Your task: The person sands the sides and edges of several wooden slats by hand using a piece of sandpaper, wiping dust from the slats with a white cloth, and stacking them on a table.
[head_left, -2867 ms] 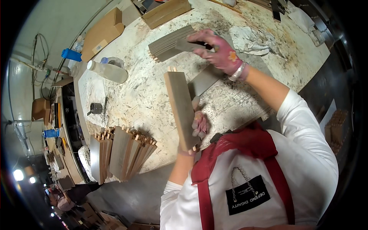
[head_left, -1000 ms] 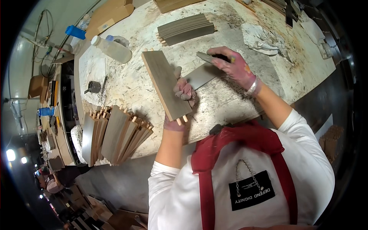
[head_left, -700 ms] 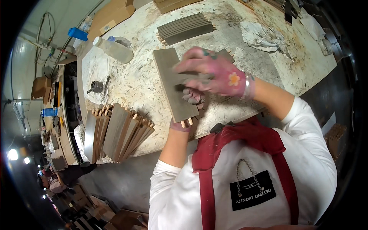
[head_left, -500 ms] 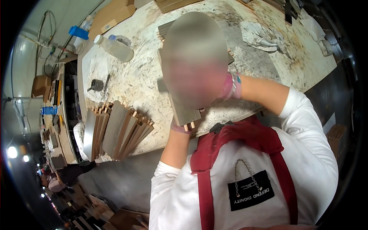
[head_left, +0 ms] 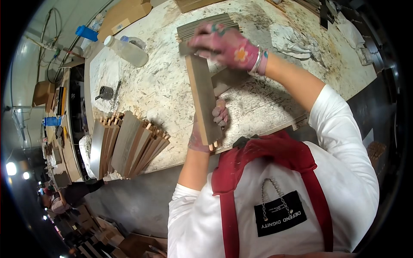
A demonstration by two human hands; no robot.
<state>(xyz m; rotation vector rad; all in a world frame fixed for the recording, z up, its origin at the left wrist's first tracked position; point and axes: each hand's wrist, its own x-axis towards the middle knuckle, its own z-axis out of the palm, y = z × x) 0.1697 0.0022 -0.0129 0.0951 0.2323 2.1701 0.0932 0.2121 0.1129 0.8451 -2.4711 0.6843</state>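
Observation:
My left hand [head_left: 220, 113], in a worn pinkish glove, grips a long grey-brown wooden board [head_left: 204, 103] from beneath, its fingers curled over the right edge. Short wooden dowels [head_left: 214, 145] stick out of the board's near end. Over the far end is my right hand [head_left: 221, 45], in a pink flowered glove and slightly blurred. Its fingers are closed over a small grey block [head_left: 185, 48], whose exact kind I cannot make out. Beyond the hand lies a row of similar boards [head_left: 211, 22]. Another grey-brown piece [head_left: 234, 79] rests on the table under my right wrist.
More doweled boards [head_left: 131, 146] lean together at the table's left front edge. A translucent bottle [head_left: 127, 51], a dark wire coil [head_left: 105, 93] and cardboard [head_left: 124, 17] are further back on the stained table [head_left: 159, 94]. Crumpled white sheeting [head_left: 292, 41] lies at far right.
A blurred oval covered the hands earlier, so much of their motion is hidden. The small grey block has moved from partway along the board to its far end. The board's near end has shifted slightly.

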